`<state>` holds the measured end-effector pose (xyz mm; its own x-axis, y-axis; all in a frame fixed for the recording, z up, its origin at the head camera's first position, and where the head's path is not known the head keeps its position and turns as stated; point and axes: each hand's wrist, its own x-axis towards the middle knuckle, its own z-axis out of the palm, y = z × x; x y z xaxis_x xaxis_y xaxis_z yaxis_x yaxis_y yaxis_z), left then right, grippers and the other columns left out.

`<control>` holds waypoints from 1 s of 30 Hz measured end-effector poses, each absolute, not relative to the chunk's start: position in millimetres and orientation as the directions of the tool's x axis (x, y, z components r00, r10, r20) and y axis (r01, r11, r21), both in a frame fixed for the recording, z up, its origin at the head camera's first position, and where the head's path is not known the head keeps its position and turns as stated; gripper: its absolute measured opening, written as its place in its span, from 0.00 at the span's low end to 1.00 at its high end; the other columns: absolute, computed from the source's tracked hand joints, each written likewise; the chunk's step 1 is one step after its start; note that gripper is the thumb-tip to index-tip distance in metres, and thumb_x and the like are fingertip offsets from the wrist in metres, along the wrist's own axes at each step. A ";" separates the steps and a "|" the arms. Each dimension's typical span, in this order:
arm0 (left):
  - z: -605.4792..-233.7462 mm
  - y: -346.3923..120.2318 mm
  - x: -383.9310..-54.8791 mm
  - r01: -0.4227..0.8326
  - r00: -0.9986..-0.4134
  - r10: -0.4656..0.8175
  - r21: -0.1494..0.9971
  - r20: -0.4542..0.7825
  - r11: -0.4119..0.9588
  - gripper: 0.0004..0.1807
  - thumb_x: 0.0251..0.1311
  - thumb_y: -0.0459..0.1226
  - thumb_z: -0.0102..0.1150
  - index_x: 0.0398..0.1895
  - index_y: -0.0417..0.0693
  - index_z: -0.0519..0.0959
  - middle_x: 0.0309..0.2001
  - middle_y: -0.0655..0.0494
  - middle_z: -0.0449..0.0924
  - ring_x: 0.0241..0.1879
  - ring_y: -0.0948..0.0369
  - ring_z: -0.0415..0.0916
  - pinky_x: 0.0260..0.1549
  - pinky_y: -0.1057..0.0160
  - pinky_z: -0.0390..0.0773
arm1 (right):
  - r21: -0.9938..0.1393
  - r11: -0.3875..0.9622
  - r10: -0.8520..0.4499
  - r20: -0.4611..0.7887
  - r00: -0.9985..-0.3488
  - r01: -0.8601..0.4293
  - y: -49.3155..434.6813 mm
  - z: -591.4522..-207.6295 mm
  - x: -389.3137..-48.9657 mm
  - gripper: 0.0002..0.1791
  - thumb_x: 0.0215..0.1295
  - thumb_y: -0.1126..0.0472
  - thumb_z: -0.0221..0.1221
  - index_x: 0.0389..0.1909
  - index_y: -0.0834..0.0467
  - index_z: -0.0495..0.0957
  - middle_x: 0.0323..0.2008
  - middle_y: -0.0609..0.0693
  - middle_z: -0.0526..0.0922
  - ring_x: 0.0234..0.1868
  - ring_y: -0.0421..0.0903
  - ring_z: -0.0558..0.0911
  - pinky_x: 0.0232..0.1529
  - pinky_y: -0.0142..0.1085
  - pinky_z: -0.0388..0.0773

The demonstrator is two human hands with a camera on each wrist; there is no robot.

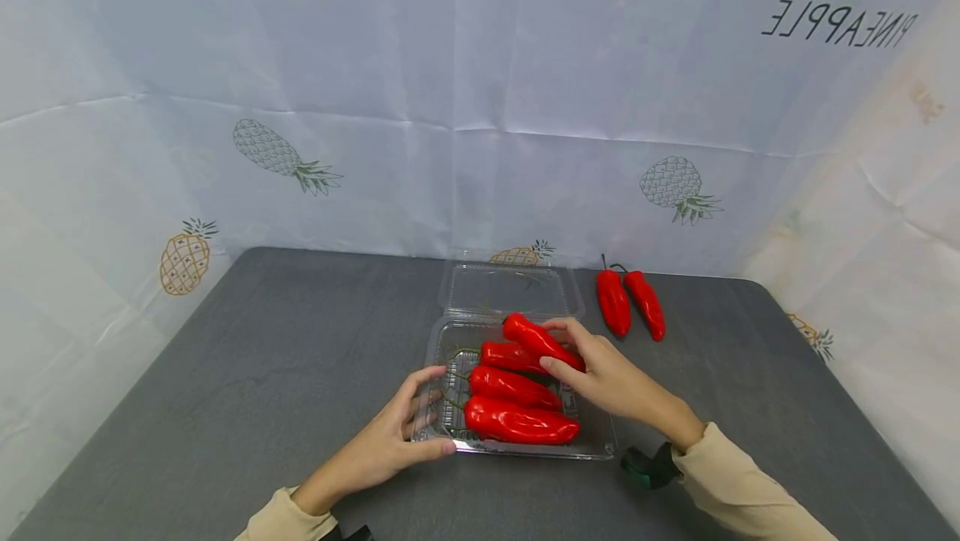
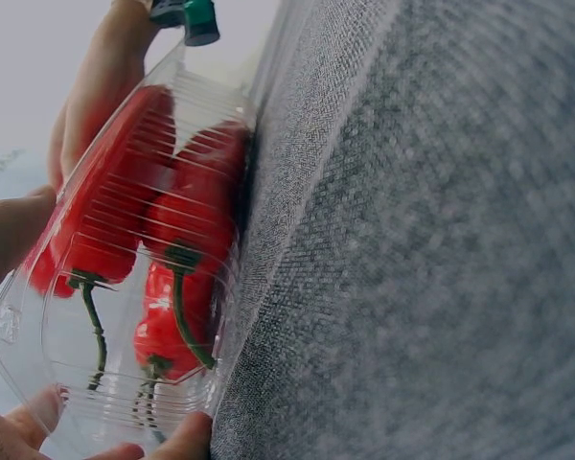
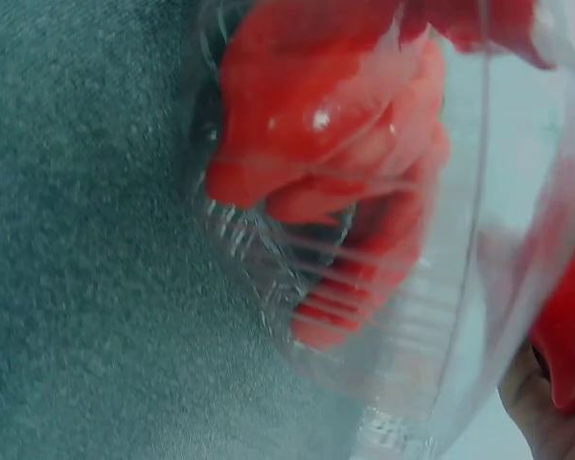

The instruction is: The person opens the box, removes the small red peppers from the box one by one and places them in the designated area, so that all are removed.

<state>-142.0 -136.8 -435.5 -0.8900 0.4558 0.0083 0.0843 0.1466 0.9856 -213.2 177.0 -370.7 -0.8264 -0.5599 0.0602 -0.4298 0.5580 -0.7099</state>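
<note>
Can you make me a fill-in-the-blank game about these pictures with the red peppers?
1. The clear plastic lid of the clear, rectangular plastic box isn't shut; it is ____.
2. The person's ____ grip holds a long, shiny red pepper.
3. Outside the box, ____ loose red peppers lie on the flat, dark grey table.
4. The printed fruits on the pale cloth are ____.

Missing words: open; right; two; pineapples.

The left hand (image 1: 384,441) spreads while the right hand (image 1: 606,370) pinches.
</note>
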 end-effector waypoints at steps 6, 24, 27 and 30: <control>-436.1 -136.9 -142.0 0.089 -0.889 0.457 0.986 0.014 0.144 0.46 0.60 0.36 0.67 0.75 0.46 0.49 0.78 0.42 0.44 0.76 0.37 0.50 0.69 0.39 0.62 | -0.691 0.583 -0.523 0.082 -0.848 -0.427 182.9 -366.9 -214.6 0.28 0.70 0.55 0.60 0.66 0.59 0.63 0.58 0.59 0.79 0.52 0.51 0.83 0.42 0.33 0.86; -435.9 -136.5 -142.1 0.085 -0.892 0.452 0.984 0.005 0.157 0.46 0.60 0.38 0.68 0.75 0.47 0.49 0.78 0.43 0.45 0.76 0.38 0.51 0.69 0.42 0.63 | -0.681 0.631 -0.395 0.130 -0.909 -0.372 211.8 -364.7 -218.6 0.30 0.69 0.54 0.61 0.67 0.59 0.63 0.59 0.60 0.78 0.54 0.55 0.80 0.45 0.41 0.85; -435.7 -136.6 -142.1 0.079 -0.893 0.450 0.984 0.000 0.157 0.47 0.60 0.38 0.68 0.75 0.47 0.49 0.78 0.43 0.45 0.76 0.38 0.51 0.69 0.41 0.63 | -0.683 0.638 -0.381 0.124 -0.916 -0.357 216.8 -365.6 -219.3 0.31 0.69 0.52 0.61 0.67 0.59 0.63 0.60 0.60 0.77 0.55 0.55 0.79 0.46 0.42 0.84; -435.8 -136.4 -142.2 0.074 -0.894 0.447 0.985 -0.005 0.158 0.47 0.60 0.38 0.68 0.75 0.47 0.49 0.78 0.43 0.45 0.76 0.38 0.51 0.69 0.41 0.63 | -0.689 0.642 -0.366 0.108 -0.924 -0.335 221.1 -367.0 -220.7 0.32 0.68 0.52 0.61 0.67 0.59 0.63 0.58 0.59 0.77 0.51 0.52 0.78 0.42 0.37 0.83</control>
